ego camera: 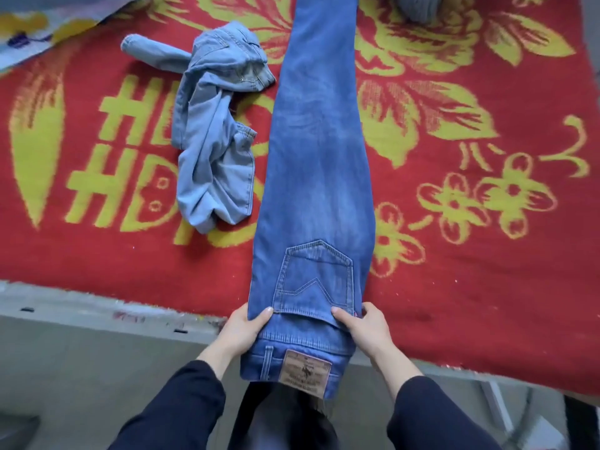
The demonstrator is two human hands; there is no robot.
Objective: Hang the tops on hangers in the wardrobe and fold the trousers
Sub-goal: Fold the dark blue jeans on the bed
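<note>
Gripping dark blue jeans (311, 177) at waist with both our hands: left hand (245, 331) thumb on top, fingers curled round left edge; right hand (363, 329) likewise at right edge. Jeans folded lengthwise, legs stretched away over red blanket (487, 254), waistband overhanging near edge. Two pairs counted: second, pale jeans (214, 141), crumpled just beside on left. Grey-blue bundle (417, 8) at far edge, kind unclear.

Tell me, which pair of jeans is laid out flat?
The darker blue jeans, gripped at the waist by the left hand and right hand; the pale blue jeans beside them lie crumpled.
</note>
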